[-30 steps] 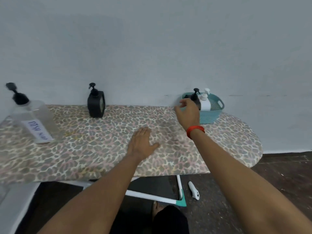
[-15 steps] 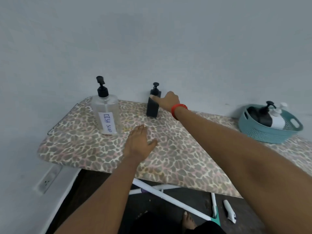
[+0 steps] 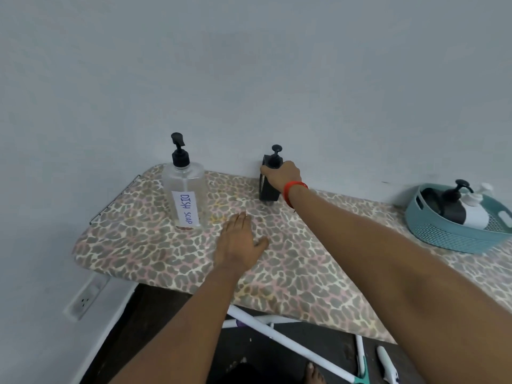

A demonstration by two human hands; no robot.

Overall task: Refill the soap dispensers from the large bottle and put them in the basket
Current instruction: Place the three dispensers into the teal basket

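A black square soap dispenser (image 3: pixel 266 188) stands at the back of the leopard-print ironing board (image 3: pixel 291 267), against the wall. My right hand (image 3: pixel 282 174), with a red band at the wrist, is closed around its top just under the pump. My left hand (image 3: pixel 239 242) lies flat and open on the board in front. The large clear bottle (image 3: pixel 185 189) labelled "DISH SOAP", with a black pump, stands to the left. At the far right a teal basket (image 3: pixel 448 236) holds a black dispenser (image 3: pixel 450 202) and a white dispenser (image 3: pixel 476 214).
The board's left end stops near a wall with a power socket (image 3: pixel 86 296) low down. Under the board are white legs (image 3: pixel 279 335), a white object on the dark floor (image 3: pixel 386 364) and my foot (image 3: pixel 314 374).
My right hand left the basket, swung left across the board and closed on the black dispenser. The view turned left with it. My left hand stayed flat on the board.
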